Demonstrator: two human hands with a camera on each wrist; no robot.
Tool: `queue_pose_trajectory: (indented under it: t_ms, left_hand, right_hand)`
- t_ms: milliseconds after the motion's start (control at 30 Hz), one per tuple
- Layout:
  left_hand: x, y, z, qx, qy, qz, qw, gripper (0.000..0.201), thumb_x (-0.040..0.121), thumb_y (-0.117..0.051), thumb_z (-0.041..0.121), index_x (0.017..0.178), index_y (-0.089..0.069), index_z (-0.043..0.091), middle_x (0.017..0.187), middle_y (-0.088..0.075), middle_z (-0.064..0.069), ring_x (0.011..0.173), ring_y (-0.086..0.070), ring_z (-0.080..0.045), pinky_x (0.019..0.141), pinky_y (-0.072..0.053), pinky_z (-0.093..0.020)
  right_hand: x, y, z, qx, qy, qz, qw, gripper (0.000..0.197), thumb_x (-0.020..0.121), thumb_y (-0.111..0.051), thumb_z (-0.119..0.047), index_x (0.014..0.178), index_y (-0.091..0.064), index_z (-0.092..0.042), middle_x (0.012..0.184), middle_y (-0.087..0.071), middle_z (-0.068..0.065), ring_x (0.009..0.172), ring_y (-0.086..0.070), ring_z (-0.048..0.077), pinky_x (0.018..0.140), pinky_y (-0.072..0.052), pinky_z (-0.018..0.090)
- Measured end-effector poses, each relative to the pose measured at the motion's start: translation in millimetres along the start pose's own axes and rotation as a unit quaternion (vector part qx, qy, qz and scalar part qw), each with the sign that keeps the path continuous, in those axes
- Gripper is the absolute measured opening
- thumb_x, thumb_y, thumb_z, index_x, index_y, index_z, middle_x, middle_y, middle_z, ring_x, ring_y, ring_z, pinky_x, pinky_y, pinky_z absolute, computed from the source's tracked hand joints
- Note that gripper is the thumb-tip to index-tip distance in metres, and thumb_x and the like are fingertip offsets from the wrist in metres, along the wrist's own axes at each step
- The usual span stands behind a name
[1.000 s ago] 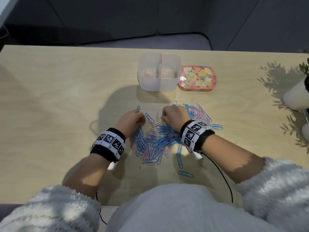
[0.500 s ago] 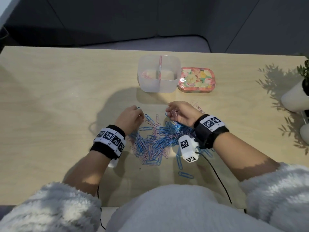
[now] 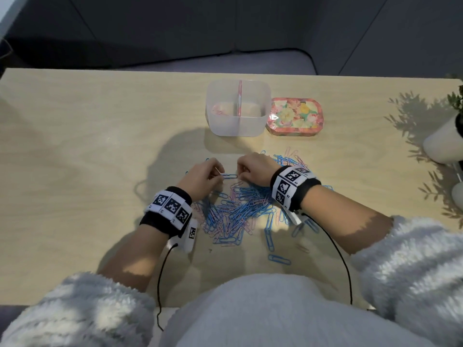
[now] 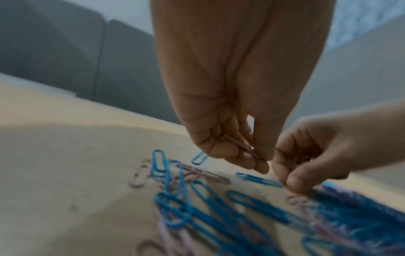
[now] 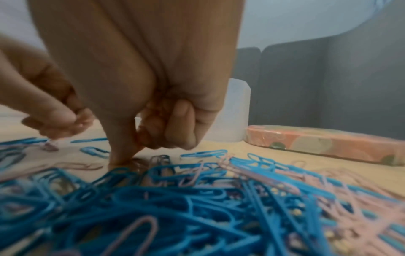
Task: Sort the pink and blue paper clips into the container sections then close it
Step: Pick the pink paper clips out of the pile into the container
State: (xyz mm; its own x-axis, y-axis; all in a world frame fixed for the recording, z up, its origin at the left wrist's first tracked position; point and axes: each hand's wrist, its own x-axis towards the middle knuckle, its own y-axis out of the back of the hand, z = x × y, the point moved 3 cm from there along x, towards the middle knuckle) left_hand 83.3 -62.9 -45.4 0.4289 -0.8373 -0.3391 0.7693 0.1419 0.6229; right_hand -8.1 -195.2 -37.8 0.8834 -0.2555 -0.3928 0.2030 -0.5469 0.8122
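- Since half a second ago the right hand (image 3: 255, 169) has rolled back palm-down onto the far edge of the pile, and the left hand (image 3: 201, 177) has drawn in until the two sets of fingertips nearly meet.
- The left hand's fingers are curled, pinching a few pink clips (image 4: 242, 147) against the thumb.
- A single blue clip (image 3: 230, 176) lies flat on the table (image 3: 75, 159) between the two hands.
- The right hand's fingers are curled under, fingertips down on the clips at the pile's far edge; whether it grips any I cannot tell.
- The pile of paper clips (image 3: 240, 209) spreads between the wrists, tangled, mostly blue with pink threaded through; strays lie toward the near edge.
- The clear container (image 3: 238, 126) stands beyond the hands, open, split by a pink divider (image 3: 240, 97); a few pink clips sit in its left section.
- The floral lid (image 3: 294, 116) lies flat, touching the container's right side.
- Bare tabletop stretches left of the pile; a white plant pot (image 3: 443, 144) stands at the right edge.
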Motion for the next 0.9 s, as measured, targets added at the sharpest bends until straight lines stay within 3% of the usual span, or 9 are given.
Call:
queue_pose_trajectory:
  t_ms: [67, 133, 233, 367, 500, 633, 767, 900]
  left_hand:
    - [-4.8, -4.7, 3.6, -0.052, 0.019, -0.030, 0.998, 0.015, 0.092, -0.045, 0.009, 0.106, -0.051, 0.014, 0.079, -0.057, 0.004, 0.079, -0.055, -0.019, 0.074, -0.045, -0.031]
    - [-8.3, -9.7, 8.3, -0.062, 0.025, -0.044, 0.997, 0.020, 0.092, -0.038, 0.007, 0.105, -0.051, 0.014, 0.074, -0.054, 0.005, 0.075, -0.051, -0.020, 0.071, -0.044, -0.035]
    - [-12.4, -13.9, 6.6, 0.029, 0.009, -0.043, 0.999, 0.014, 0.092, -0.044, 0.018, 0.098, -0.055, 0.013, 0.076, -0.060, -0.001, 0.074, -0.053, -0.021, 0.066, -0.040, -0.032]
    - [-15.1, -7.8, -11.0, 0.183, -0.018, -0.022, 0.983, 0.010, 0.089, -0.053, 0.020, 0.093, -0.058, 0.012, 0.090, -0.063, -0.007, 0.088, -0.058, -0.025, 0.074, -0.043, -0.033]
    - [-14.9, 3.3, -11.2, 0.230, -0.024, 0.001, 0.973, 0.011, 0.088, -0.052, 0.018, 0.094, -0.061, 0.013, 0.091, -0.064, -0.007, 0.092, -0.055, -0.026, 0.075, -0.044, -0.036]
    - [-14.5, -13.3, 10.7, 0.258, -0.056, 0.017, 0.964, 0.023, 0.090, -0.049, 0.031, 0.091, -0.063, 0.013, 0.092, -0.064, -0.007, 0.094, -0.056, -0.028, 0.077, -0.044, -0.037]
    - [-12.7, -29.9, 23.6, 0.339, 0.028, 0.058, 0.939, 0.046, 0.086, -0.047, 0.051, 0.085, -0.063, 0.008, 0.095, -0.067, -0.011, 0.098, -0.058, -0.032, 0.075, -0.044, -0.035]
    - [-12.1, -38.3, 25.9, 0.339, 0.075, 0.038, 0.937, 0.039, 0.089, -0.051, 0.042, 0.091, -0.063, 0.005, 0.100, -0.067, -0.014, 0.100, -0.060, -0.033, 0.080, -0.047, -0.038]
  right_hand:
    - [-1.9, -0.3, -1.1, 0.000, 0.005, 0.017, 1.000, 0.020, 0.085, -0.058, -0.017, 0.104, -0.057, -0.011, 0.093, -0.056, 0.000, 0.086, -0.049, 0.017, 0.072, -0.033, 0.026]
    - [-2.6, -0.2, 1.1, 0.004, -0.011, 0.038, 0.999, 0.021, 0.085, -0.058, -0.020, 0.105, -0.057, -0.013, 0.094, -0.059, 0.002, 0.086, -0.051, 0.018, 0.072, -0.035, 0.027]
    - [-5.5, -1.0, 7.6, 0.015, -0.041, 0.063, 0.997, 0.014, 0.083, -0.059, -0.023, 0.095, -0.063, -0.017, 0.093, -0.065, 0.005, 0.089, -0.059, 0.026, 0.072, -0.039, 0.029]
    - [-15.3, -9.2, -4.8, 0.022, -0.001, 0.032, 0.999, 0.018, 0.084, -0.062, -0.029, 0.098, -0.067, -0.019, 0.080, -0.055, -0.004, 0.079, -0.050, 0.014, 0.070, -0.037, 0.027]
    - [-17.9, -17.5, -10.4, -0.023, 0.001, 0.032, 0.999, 0.019, 0.086, -0.060, -0.027, 0.102, -0.067, -0.020, 0.101, -0.065, 0.001, 0.095, -0.057, 0.020, 0.076, -0.040, 0.030]
    - [-19.6, -16.7, -2.7, -0.008, -0.049, 0.038, 0.998, 0.012, 0.082, -0.064, -0.026, 0.088, -0.068, -0.016, 0.096, -0.067, 0.003, 0.093, -0.061, 0.024, 0.073, -0.042, 0.030]
    - [-26.3, -16.0, 12.7, 0.053, -0.105, 0.009, 0.993, 0.006, 0.077, -0.067, -0.018, 0.079, -0.070, -0.013, 0.076, -0.062, 0.001, 0.079, -0.062, 0.022, 0.065, -0.039, 0.026]
    - [-35.1, -17.0, 18.8, 0.049, -0.108, -0.002, 0.993, 0.008, 0.075, -0.062, -0.012, 0.075, -0.071, -0.012, 0.071, -0.066, 0.000, 0.070, -0.056, 0.017, 0.063, -0.040, 0.025]
